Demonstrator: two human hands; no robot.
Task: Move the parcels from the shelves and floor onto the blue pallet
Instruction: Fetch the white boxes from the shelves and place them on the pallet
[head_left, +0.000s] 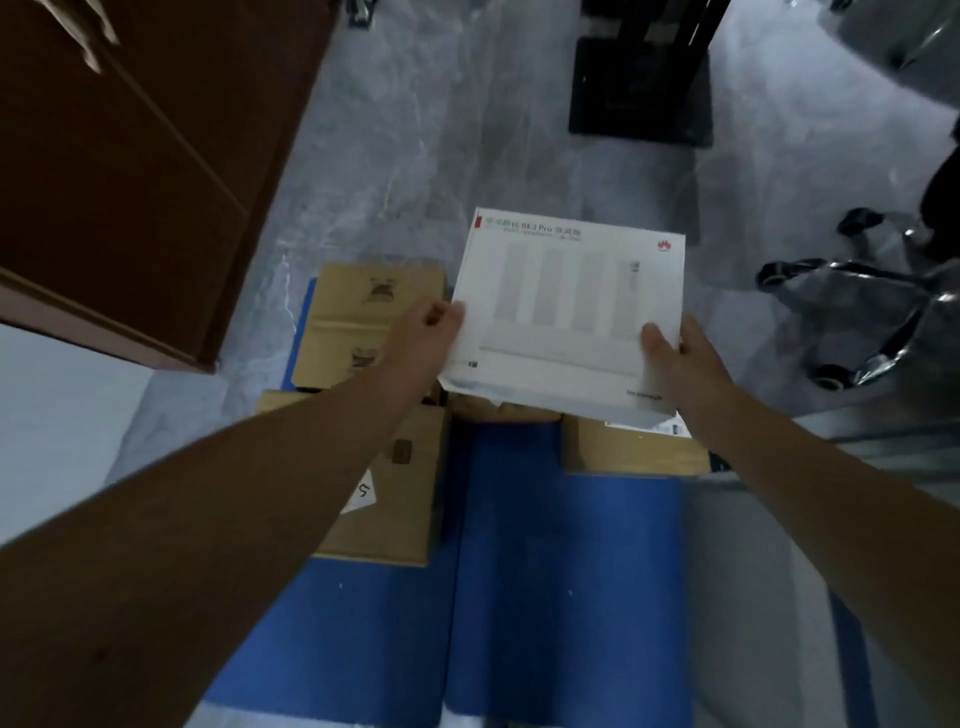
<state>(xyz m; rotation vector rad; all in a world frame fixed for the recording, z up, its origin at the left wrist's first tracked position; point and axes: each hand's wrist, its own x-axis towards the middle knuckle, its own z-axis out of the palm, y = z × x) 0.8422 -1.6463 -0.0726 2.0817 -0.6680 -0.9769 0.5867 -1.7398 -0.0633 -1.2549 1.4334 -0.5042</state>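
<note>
A white box (569, 306) is held at frame centre, above the blue pallet (566, 561); its left edge is gripped by the left hand (423, 338), its lower right corner by the right hand (680, 358); three brown cartons (371, 319) are noted on the pallet's upper part; a brown cabinet (135, 156) occupies the upper left.

One white box (566, 306), perhaps four cardboard parcels (358, 327), one blue pallet (566, 545), two hands (421, 338)

Near blue pallet (571, 545) bare; cardboard boxes (374, 322) behind.
</note>
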